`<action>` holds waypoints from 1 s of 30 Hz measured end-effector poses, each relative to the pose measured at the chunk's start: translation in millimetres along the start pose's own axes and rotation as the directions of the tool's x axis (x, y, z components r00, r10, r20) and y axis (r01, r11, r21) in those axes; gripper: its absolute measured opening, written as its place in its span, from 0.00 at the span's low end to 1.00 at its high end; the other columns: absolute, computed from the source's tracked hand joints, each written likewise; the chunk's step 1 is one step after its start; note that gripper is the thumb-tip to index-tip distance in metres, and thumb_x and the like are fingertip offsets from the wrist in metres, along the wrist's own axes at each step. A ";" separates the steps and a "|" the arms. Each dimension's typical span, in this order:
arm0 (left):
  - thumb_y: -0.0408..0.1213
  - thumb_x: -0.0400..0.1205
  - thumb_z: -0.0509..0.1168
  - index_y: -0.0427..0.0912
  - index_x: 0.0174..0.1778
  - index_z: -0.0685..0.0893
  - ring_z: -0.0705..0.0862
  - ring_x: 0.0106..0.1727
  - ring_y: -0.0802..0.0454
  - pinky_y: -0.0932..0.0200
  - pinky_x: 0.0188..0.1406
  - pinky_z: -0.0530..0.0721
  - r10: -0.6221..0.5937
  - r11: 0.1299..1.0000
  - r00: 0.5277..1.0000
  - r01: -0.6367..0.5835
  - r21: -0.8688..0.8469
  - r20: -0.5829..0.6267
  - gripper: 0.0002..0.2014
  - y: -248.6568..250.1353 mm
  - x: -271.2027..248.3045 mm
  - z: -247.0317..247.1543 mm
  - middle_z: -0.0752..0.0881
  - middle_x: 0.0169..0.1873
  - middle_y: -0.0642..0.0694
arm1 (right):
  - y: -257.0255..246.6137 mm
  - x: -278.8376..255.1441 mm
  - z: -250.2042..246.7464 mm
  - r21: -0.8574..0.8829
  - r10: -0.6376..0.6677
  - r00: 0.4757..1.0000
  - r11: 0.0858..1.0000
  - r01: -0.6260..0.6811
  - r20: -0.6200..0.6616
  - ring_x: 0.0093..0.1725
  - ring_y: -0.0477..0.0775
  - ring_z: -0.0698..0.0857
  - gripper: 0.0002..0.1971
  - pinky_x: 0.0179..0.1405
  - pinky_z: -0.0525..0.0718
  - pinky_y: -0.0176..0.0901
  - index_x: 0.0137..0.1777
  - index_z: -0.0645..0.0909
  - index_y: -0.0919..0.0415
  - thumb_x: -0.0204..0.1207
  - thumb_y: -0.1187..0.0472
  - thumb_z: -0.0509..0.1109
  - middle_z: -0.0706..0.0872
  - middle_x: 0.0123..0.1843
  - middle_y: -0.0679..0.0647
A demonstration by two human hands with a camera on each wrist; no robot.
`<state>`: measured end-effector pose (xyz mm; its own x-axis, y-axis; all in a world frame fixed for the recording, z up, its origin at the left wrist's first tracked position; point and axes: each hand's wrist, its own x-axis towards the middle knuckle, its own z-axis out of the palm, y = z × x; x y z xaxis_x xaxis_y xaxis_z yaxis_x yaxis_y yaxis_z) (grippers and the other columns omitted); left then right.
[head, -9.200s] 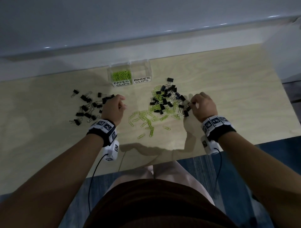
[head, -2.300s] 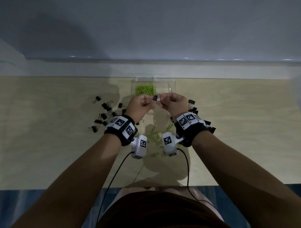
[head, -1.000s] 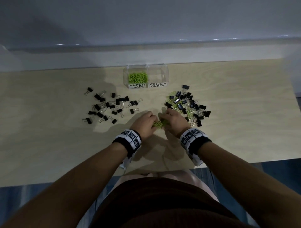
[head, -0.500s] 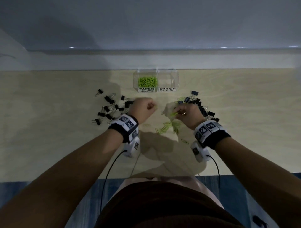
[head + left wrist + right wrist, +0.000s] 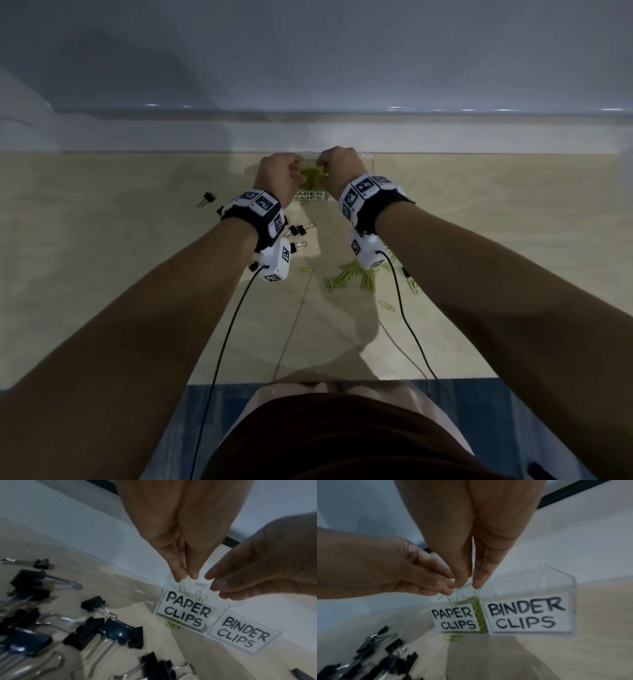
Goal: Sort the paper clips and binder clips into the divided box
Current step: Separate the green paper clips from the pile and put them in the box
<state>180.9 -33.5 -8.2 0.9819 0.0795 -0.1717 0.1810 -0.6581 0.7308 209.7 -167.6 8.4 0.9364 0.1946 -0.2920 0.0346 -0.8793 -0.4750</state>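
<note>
Paper clips [image 5: 311, 178], lime green, fill the left compartment of the clear divided box [image 5: 367, 161] at the far edge of the wooden table [image 5: 102, 274] in the head view. Both fists sit over that compartment: the left hand [image 5: 278, 178] and the right hand [image 5: 337, 169] are curled knuckles-up, almost touching, so their fingertips cannot be seen from here. More green clips [image 5: 349, 278] lie scattered near the right wrist, and black binder clips [image 5: 297, 230] lie beside the left wrist.

From the left wrist view, the left hand [image 5: 178, 547] points down with fingertips [image 5: 179, 573] bunched together just above the box rim, a thin clip wire showing below them. The right hand [image 5: 267, 563] comes in from the right, fingers loosely curled and close together. Labels read "PAPER CLIPS" [image 5: 186, 612] and "BINDER CLIPS" [image 5: 242, 633]; one clip [image 5: 169, 624] lies on the table against the box front. Binder clips [image 5: 109, 630] crowd the lower left.

From the right wrist view, the right hand [image 5: 471, 540] hangs over the paper-clip side, thumb and forefinger slightly parted with nothing plainly between them. The left hand's fingertips [image 5: 443, 585] pinch thin clip wires just above the pile. The binder-clip compartment [image 5: 556, 582] shows no contents.

Half a second earlier both hands were nearer the person, over the loose piles; they have since reached forward to the box.
</note>
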 end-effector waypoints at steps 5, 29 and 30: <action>0.29 0.80 0.66 0.36 0.55 0.85 0.86 0.47 0.52 0.62 0.51 0.85 0.181 0.983 0.981 -0.178 0.046 -0.076 0.09 -13.4 -37.2 -6.1 0.89 0.50 0.41 | 35.0 -43.8 -3.3 0.011 -0.116 0.992 0.993 0.117 -0.040 0.48 0.54 0.85 0.11 0.58 0.83 0.43 0.54 0.86 0.61 0.76 0.69 0.66 0.87 0.52 0.57; 0.42 0.79 0.68 0.41 0.76 0.68 0.69 0.72 0.45 0.48 0.73 0.72 0.269 0.840 0.847 -0.439 0.318 0.458 0.30 -40.5 -139.3 41.2 0.70 0.72 0.41 | 122.5 -208.8 55.2 0.009 -0.069 0.998 0.998 0.069 0.011 0.52 0.62 0.83 0.11 0.44 0.87 0.53 0.52 0.83 0.62 0.70 0.64 0.74 0.86 0.49 0.60; 0.44 0.77 0.70 0.41 0.76 0.67 0.69 0.72 0.45 0.48 0.73 0.72 0.207 0.870 0.886 -0.361 0.336 0.416 0.33 -44.7 -143.6 38.2 0.69 0.72 0.41 | 127.8 -212.8 51.3 -0.010 0.008 1.000 1.000 -0.008 -0.001 0.55 0.61 0.81 0.16 0.50 0.84 0.52 0.58 0.81 0.61 0.70 0.61 0.74 0.83 0.56 0.61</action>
<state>29.7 -44.1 -41.4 0.8843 -0.3770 -0.2755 -0.2152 -0.8527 0.4760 -3.0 -299.0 -32.7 0.9371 0.1874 -0.2945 0.0308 -0.8849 -0.4648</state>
